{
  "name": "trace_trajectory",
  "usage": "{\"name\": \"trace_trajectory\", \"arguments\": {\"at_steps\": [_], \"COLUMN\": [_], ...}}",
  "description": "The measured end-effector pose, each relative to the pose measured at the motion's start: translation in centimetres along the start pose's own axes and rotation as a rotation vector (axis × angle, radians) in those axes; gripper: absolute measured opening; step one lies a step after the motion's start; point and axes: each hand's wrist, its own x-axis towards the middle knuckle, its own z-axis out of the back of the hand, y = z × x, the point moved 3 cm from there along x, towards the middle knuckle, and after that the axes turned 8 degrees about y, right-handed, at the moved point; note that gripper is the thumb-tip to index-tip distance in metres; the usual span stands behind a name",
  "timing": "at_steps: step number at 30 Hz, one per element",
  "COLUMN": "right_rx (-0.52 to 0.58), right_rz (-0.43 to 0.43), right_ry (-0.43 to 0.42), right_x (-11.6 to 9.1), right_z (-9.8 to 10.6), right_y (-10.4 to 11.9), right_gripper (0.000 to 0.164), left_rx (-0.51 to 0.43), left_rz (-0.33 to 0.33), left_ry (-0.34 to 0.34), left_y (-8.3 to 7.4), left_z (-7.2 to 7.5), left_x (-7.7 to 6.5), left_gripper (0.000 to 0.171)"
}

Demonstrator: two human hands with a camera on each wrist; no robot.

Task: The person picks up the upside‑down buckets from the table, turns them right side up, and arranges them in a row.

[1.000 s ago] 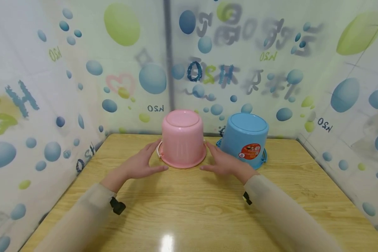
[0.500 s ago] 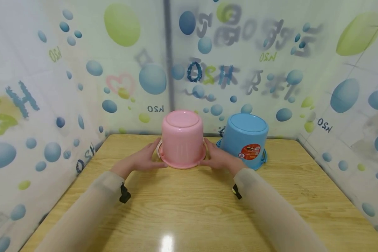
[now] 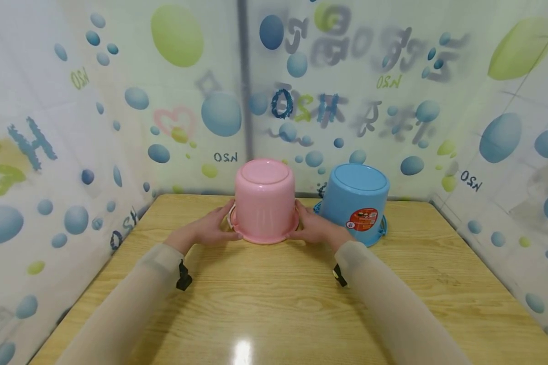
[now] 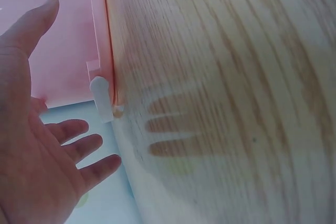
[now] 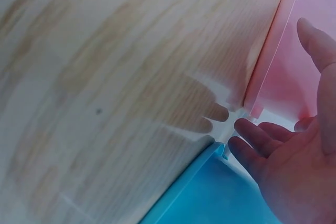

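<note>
Because the pink bucket [image 3: 265, 203] stands upside down on its wide rim, its axis runs straight up, with the base on top and the side wall narrowing slightly toward it. It sits toward the far side of the table, ahead of the person and squarely between the two hands, so everything appears to turn on that flanking relation. The left hand [image 3: 211, 228] lies at its left side, the right hand [image 3: 316, 226] at its right, both low by the rim, and neither is clearly nearer.

Both hands are unclenched: in the wrist views the thumbs extend across the near side of the wall while the other fingers reach along the flanks, none wrapped around it. Whether the skin actually meets the plastic, I cannot tell. At the left, a white handle [image 4: 102, 99] hangs off the rim close to the left fingers.

Farther out, the right hand occupies the narrow gap beside a blue bucket [image 3: 338, 197], also inverted, whose red label [image 3: 364, 219] faces the person; clearance is therefore likely tighter on that side than on the left, where bare table [image 3: 265, 304] adjoins. Behind both buckets rises a bubble-patterned backdrop [image 3: 192, 177].
</note>
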Motion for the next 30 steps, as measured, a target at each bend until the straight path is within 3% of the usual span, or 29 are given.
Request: {"name": "trace_trajectory", "arguments": {"at_steps": [11, 20, 30], "right_rx": [0.042, 0.033, 0.105], "right_rz": [-0.012, 0.097, 0.133], "right_ry": [0.007, -0.027, -0.081], "right_x": [-0.4, -0.7, -1.1], "right_z": [0.0, 0.1, 0.1], "right_y": [0.4, 0.7, 0.9], "right_gripper": [0.131, 0.127, 0.123], "left_rx": [-0.013, -0.062, -0.112], "left_rz": [-0.008, -0.129, -0.17], "left_ry": [0.008, -0.038, -0.098], "left_y": [0.3, 0.2, -0.1], "left_z": [-0.1, -0.2, -0.1], "left_x": [-0.2, -0.6, -1.2], "left_gripper": [0.122, 0.131, 0.121]}}
